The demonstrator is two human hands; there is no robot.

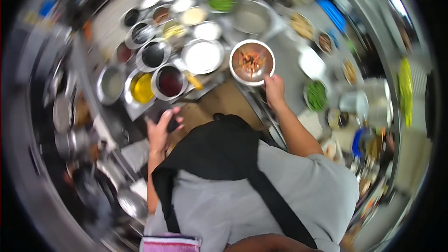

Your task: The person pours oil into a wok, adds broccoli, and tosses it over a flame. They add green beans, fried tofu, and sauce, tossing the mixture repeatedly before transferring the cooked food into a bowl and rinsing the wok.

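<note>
Right hand [274, 88]: fingers closed on the near-right rim of a pale-rimmed bowl [239, 74]. Bowl sits mid-scene over the counter edge, chopped reddish food [251, 61] inside; can't tell if it rests or is held clear. Left hand [163, 128]: left of the black apron [210, 156], fingers bent next to a dark object [172, 123]; blurred, can't tell if gripped. Just beyond the left hand: a pot of yellow liquid [142, 87], with a pot of dark red liquid [171, 83] touching or nearly touching on its right. Farther, between the red pot and the bowl: a round container of white stuff [202, 56]. Right counter: white tray [311, 62], chopped greens [317, 95] nearer. Right edge: bright yellow item [405, 92]; any lettering there too blurred to read. Same for the jar [334, 118] at right.
</note>
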